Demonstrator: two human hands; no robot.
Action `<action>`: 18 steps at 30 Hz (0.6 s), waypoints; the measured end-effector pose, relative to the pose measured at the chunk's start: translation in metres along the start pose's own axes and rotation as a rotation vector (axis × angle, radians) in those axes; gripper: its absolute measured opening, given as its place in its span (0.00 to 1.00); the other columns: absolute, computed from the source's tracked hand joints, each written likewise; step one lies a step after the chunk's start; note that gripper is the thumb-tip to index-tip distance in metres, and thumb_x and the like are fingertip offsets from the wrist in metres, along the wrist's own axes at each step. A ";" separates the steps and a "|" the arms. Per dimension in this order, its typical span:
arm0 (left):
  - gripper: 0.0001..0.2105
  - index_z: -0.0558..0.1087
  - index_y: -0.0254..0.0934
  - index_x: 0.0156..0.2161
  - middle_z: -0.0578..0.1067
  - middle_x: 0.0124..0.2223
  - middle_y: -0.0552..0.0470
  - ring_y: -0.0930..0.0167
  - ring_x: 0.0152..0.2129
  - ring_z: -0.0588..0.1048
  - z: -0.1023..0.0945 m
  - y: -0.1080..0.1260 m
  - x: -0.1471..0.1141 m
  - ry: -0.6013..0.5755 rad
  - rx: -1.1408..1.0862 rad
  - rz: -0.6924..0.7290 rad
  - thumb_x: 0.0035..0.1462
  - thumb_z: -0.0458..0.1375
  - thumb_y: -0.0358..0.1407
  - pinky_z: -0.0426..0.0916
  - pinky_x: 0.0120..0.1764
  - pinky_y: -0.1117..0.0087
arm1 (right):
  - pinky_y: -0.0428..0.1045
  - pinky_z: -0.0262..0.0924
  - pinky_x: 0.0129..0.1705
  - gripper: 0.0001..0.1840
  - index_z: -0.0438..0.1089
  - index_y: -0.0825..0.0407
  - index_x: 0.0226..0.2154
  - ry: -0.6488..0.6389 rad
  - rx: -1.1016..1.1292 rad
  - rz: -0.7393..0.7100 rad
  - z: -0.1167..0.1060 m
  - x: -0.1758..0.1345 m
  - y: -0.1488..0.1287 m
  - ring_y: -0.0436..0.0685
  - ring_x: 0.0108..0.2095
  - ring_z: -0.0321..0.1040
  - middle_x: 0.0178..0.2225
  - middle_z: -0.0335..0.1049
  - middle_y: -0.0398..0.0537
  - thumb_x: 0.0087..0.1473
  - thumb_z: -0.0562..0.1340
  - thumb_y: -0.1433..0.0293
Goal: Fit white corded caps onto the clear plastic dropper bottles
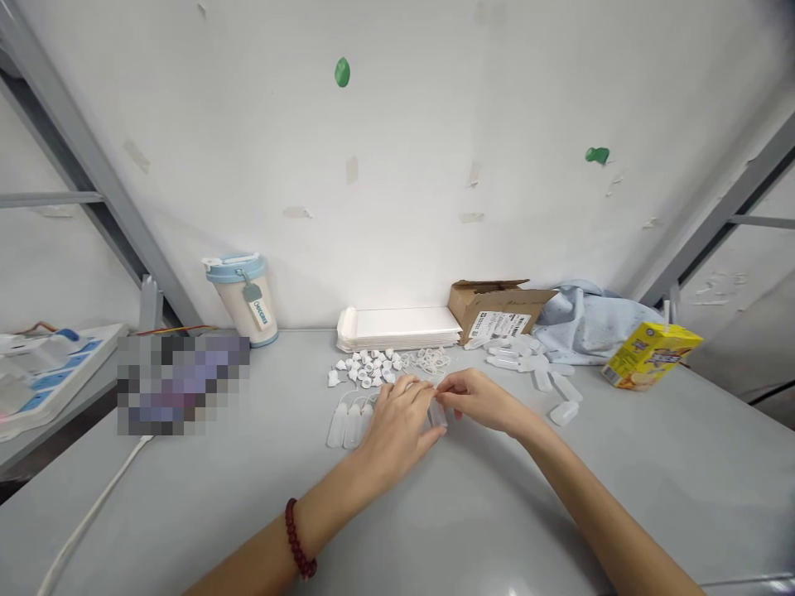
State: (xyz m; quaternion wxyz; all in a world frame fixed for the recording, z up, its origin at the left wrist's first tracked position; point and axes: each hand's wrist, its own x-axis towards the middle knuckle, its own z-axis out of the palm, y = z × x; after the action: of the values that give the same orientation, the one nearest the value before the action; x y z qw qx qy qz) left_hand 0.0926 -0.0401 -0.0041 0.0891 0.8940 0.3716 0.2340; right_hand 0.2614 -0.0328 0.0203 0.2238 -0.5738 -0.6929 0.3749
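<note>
A small translucent plastic bottle (pixel 438 415) stands or lies between my two hands. My left hand (pixel 397 426) is closed on it, with the thumb at its lower end and the fingers near its top. My right hand (pixel 475 399) pinches at the bottle's neck, and what is between those fingertips is hidden. Left of my left hand, several similar bottles (pixel 337 425) lie in a row with thin loops at their necks, partly covered by the hand. Just beyond my fingers is a pile of small white caps (pixel 366 366) beside a heap of thin clear rings (pixel 428 360).
Loose bottles (pixel 565 386) spill from an open cardboard box (pixel 497 308) at the back right. A stack of white trays (pixel 403 328) lies by the wall. A tumbler (pixel 244 302), a blurred-out object (pixel 186 381), a blue cloth (pixel 590 321) and a yellow drink carton (pixel 649 356) stand around.
</note>
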 end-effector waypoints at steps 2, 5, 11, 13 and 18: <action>0.16 0.64 0.37 0.47 0.71 0.49 0.49 0.61 0.50 0.62 0.002 -0.002 -0.001 -0.037 0.017 0.010 0.53 0.58 0.35 0.59 0.48 0.57 | 0.43 0.55 0.24 0.10 0.69 0.55 0.23 -0.018 -0.001 0.018 0.002 0.002 0.003 0.48 0.21 0.61 0.19 0.64 0.41 0.44 0.54 0.70; 0.14 0.64 0.37 0.47 0.71 0.49 0.48 0.62 0.52 0.61 0.005 -0.004 -0.003 -0.076 0.040 0.020 0.55 0.57 0.36 0.58 0.48 0.56 | 0.43 0.56 0.24 0.10 0.71 0.56 0.24 -0.035 0.001 0.028 0.005 0.006 0.005 0.48 0.21 0.61 0.19 0.65 0.42 0.42 0.54 0.72; 0.15 0.64 0.37 0.47 0.69 0.51 0.46 0.60 0.52 0.61 0.006 -0.005 -0.005 -0.073 0.080 0.016 0.54 0.57 0.38 0.59 0.48 0.56 | 0.43 0.56 0.23 0.11 0.72 0.56 0.25 -0.035 -0.020 0.037 0.008 0.006 0.005 0.48 0.19 0.61 0.18 0.66 0.42 0.42 0.54 0.72; 0.19 0.63 0.37 0.48 0.67 0.53 0.45 0.59 0.53 0.60 0.003 -0.007 -0.006 -0.056 0.076 0.009 0.53 0.58 0.41 0.59 0.49 0.55 | 0.43 0.57 0.23 0.11 0.72 0.56 0.24 -0.024 -0.041 0.039 0.005 0.005 0.003 0.48 0.19 0.62 0.19 0.67 0.42 0.42 0.54 0.72; 0.22 0.62 0.37 0.51 0.67 0.54 0.45 0.58 0.56 0.57 -0.010 -0.019 -0.008 -0.014 0.000 -0.086 0.55 0.54 0.46 0.56 0.52 0.52 | 0.43 0.57 0.23 0.11 0.70 0.56 0.25 0.138 -0.137 0.088 -0.018 0.008 0.012 0.49 0.20 0.65 0.24 0.72 0.46 0.44 0.53 0.73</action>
State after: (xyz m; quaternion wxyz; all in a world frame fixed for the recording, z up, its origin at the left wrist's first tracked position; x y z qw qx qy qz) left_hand 0.0709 -0.0329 -0.0046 0.1017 0.8788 0.4090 0.2238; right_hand 0.2801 -0.0197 0.0209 0.2145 -0.6423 -0.6739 0.2955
